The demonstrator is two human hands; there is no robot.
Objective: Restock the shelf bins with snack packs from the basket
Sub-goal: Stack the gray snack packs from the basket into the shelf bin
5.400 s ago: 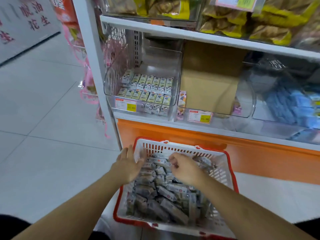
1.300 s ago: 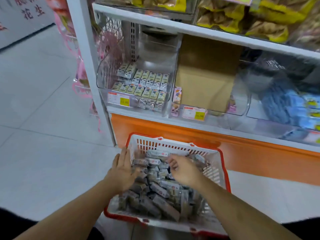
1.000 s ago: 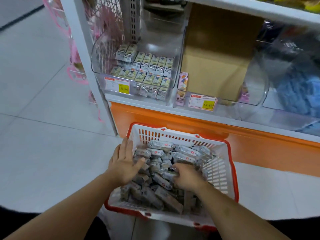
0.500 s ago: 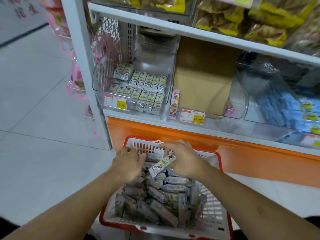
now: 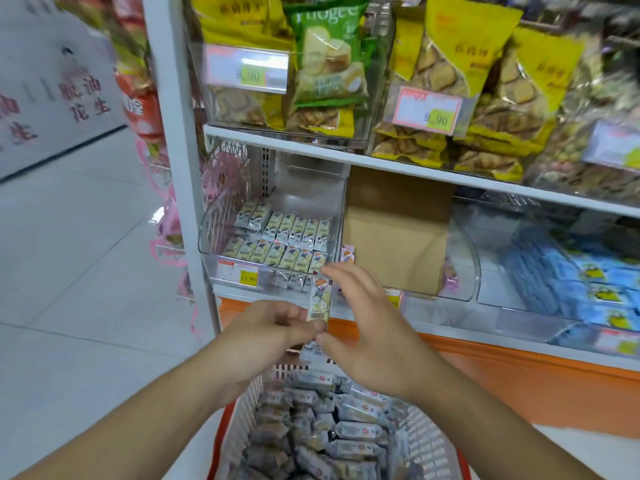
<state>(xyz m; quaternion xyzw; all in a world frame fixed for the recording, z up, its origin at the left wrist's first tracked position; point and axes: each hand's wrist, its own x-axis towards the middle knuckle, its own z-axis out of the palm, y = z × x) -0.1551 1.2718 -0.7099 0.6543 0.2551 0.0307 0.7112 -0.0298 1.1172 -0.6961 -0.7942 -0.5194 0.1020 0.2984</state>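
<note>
A small snack pack (image 5: 319, 299) with a cartoon figure stands upright between my hands, above the basket. My left hand (image 5: 263, 334) pinches its lower end. My right hand (image 5: 367, 327) is beside it, thumb at the pack's bottom and fingers spread loosely around its right side. The red and white basket (image 5: 429, 445) below holds several grey-wrapped snack packs (image 5: 322, 431). Just beyond the hands, a clear shelf bin (image 5: 273, 271) holds neat rows of the same small packs (image 5: 284, 240).
A cardboard box (image 5: 394, 230) sits in the middle clear bin. Blue packs (image 5: 568, 278) fill the bin at right. Yellow and green snack bags (image 5: 329, 64) crowd the upper shelf. A white upright post (image 5: 173, 133) borders the shelf; tiled floor (image 5: 69, 271) lies at left.
Both hands rose from the basket toward the left bin with one pack. The pack turned from slanted to upright and my left hand now pinches its lower end. The view tilted up.
</note>
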